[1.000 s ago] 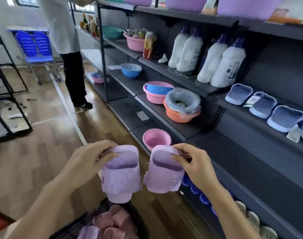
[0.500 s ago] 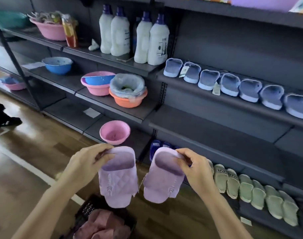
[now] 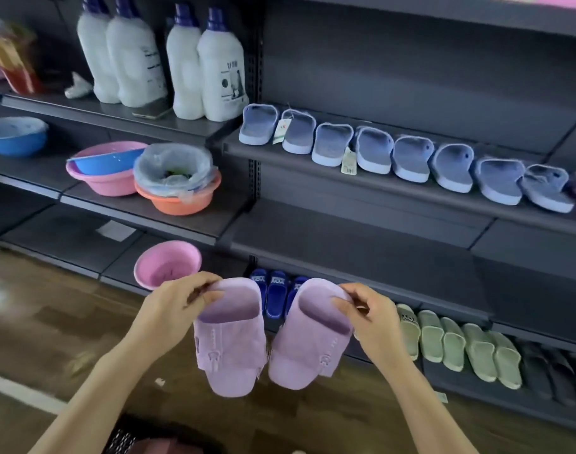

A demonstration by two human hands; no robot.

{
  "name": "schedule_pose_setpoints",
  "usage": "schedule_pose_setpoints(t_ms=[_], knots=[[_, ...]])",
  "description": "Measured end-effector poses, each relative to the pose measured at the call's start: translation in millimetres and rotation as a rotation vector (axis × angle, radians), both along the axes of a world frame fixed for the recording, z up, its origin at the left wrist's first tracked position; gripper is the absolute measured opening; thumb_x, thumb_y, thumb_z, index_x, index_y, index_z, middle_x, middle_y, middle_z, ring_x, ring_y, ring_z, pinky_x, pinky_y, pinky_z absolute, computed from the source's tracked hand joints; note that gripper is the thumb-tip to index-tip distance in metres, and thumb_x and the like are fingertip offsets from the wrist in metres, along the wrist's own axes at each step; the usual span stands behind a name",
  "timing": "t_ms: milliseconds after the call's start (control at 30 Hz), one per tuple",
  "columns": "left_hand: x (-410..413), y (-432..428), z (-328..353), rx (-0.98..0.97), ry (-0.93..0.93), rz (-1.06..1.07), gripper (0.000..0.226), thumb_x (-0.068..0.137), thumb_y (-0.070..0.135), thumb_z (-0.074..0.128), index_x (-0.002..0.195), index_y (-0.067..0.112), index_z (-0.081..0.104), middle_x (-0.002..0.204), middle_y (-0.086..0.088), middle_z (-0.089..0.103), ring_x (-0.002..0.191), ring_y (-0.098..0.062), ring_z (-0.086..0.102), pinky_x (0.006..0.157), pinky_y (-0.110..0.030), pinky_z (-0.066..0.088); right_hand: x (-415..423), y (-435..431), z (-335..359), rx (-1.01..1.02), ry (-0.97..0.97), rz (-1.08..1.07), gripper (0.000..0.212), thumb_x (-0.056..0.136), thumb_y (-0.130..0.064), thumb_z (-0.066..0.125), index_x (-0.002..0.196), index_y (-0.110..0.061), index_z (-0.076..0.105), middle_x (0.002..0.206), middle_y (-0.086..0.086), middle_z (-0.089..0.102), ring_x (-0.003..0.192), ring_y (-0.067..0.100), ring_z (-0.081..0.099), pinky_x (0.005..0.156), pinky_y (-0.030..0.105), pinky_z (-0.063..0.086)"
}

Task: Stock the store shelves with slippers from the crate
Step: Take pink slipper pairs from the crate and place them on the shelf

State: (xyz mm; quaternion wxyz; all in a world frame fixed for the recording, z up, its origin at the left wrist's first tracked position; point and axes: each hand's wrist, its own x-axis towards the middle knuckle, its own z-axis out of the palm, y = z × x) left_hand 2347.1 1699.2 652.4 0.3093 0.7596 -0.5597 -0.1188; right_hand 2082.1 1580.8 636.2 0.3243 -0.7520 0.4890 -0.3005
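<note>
I hold two lilac slippers in front of the dark shelving, toes hanging down. My left hand (image 3: 172, 309) pinches the strap edge of the left lilac slipper (image 3: 229, 348). My right hand (image 3: 372, 319) pinches the strap edge of the right lilac slipper (image 3: 308, 348). The black crate (image 3: 126, 437) shows at the bottom edge below my arms, with pink slippers inside it. A row of blue slippers (image 3: 395, 155) lines the upper shelf. Dark blue slippers (image 3: 273, 293) and green slippers (image 3: 460, 348) stand on the lowest shelf. The middle shelf (image 3: 362, 250) behind my hands is bare.
White detergent bottles (image 3: 181, 60) stand on the upper left shelf. Pink, blue and orange basins (image 3: 142, 178) sit one shelf lower, and a pink basin (image 3: 167, 267) stands near my left hand. Wooden floor stretches to the left.
My view has swung right along the shelving, bringing more blue and green slippers into sight. Both hands keep their hold on the lilac slippers, now a little higher and nearer the shelves.
</note>
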Motion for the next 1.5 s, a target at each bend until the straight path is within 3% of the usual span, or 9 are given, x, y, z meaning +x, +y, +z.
schedule_pose_setpoints(t_ms=[167,300,600,767,933,1033,1133,1333,1500], knots=[[-16,-64,0,0.0,-0.023,0.011,0.027,0.089,0.028,0.056,0.115,0.02,0.063,0.096,0.004,0.067,0.079,-0.014,0.061,0.064,-0.013,0.041,-11,-64,-1,-0.023,-0.003,0.074,0.013,0.087,-0.024,0.063,0.1,-0.023,0.065,0.091,-0.01,0.066,0.083,0.006,0.06,0.068,0.015,0.043],[-27,-100,-3,-0.024,-0.019,0.003,0.028,0.087,0.023,0.059,0.113,0.015,0.064,0.099,0.001,0.068,0.079,-0.015,0.063,0.07,-0.021,0.046,-15,-106,-2,-0.041,-0.037,0.136,0.015,0.085,-0.025,0.065,0.1,-0.021,0.066,0.09,-0.013,0.067,0.083,0.002,0.061,0.07,0.014,0.047],[-16,-146,-15,-0.031,-0.069,0.021,0.026,0.086,0.014,0.061,0.111,0.01,0.066,0.1,-0.001,0.068,0.079,-0.017,0.063,0.073,-0.021,0.045,-3,-166,-19,-0.037,-0.045,0.164,0.018,0.085,-0.028,0.064,0.1,-0.018,0.067,0.088,-0.013,0.067,0.082,0.001,0.061,0.066,0.008,0.044],[19,-169,-31,-0.053,-0.096,-0.03,0.024,0.082,0.008,0.064,0.106,0.007,0.067,0.093,-0.005,0.07,0.074,-0.023,0.067,0.067,-0.025,0.051,24,-189,-31,-0.01,-0.041,0.173,0.016,0.085,-0.026,0.063,0.099,-0.019,0.066,0.084,-0.016,0.065,0.082,0.0,0.061,0.064,0.008,0.046],[68,-203,-58,-0.078,0.172,0.057,0.029,0.091,0.022,0.054,0.114,0.008,0.062,0.095,-0.003,0.066,0.086,-0.024,0.064,0.08,-0.043,0.053,69,-215,-40,0.049,-0.086,0.124,0.007,0.085,-0.017,0.066,0.092,-0.018,0.065,0.079,-0.015,0.065,0.073,-0.003,0.059,0.06,0.008,0.043],[100,-227,-74,-0.099,0.283,0.091,0.033,0.086,0.026,0.054,0.114,0.01,0.061,0.093,-0.006,0.064,0.085,-0.023,0.061,0.078,-0.039,0.049,100,-227,-49,0.093,-0.116,0.063,0.006,0.085,-0.015,0.065,0.09,-0.018,0.064,0.077,-0.012,0.064,0.068,-0.004,0.058,0.058,0.008,0.042],[127,-248,-91,-0.061,0.327,0.149,0.023,0.093,0.014,0.054,0.112,0.005,0.063,0.091,-0.002,0.062,0.084,-0.02,0.057,0.075,-0.032,0.042,127,-242,-62,0.132,-0.11,0.009,0.005,0.086,-0.014,0.065,0.091,-0.015,0.064,0.075,-0.009,0.063,0.066,-0.002,0.057,0.057,0.009,0.042],[169,-290,-128,0.028,0.486,0.211,0.019,0.094,0.014,0.051,0.108,0.008,0.063,0.093,-0.008,0.061,0.087,-0.025,0.055,0.078,-0.041,0.044,166,-277,-96,0.234,-0.102,-0.153,0.007,0.088,-0.009,0.061,0.092,-0.006,0.066,0.072,-0.003,0.06,0.065,0.01,0.054,0.053,0.007,0.041],[183,-324,-156,0.078,0.52,0.204,0.019,0.095,0.012,0.048,0.105,0.008,0.064,0.09,-0.008,0.059,0.081,-0.023,0.052,0.069,-0.03,0.036,186,-312,-126,0.356,-0.159,-0.292,0.024,0.086,-0.009,0.063,0.109,-0.002,0.065,0.094,0.005,0.064,0.084,0.018,0.058,0.066,0.013,0.044]])
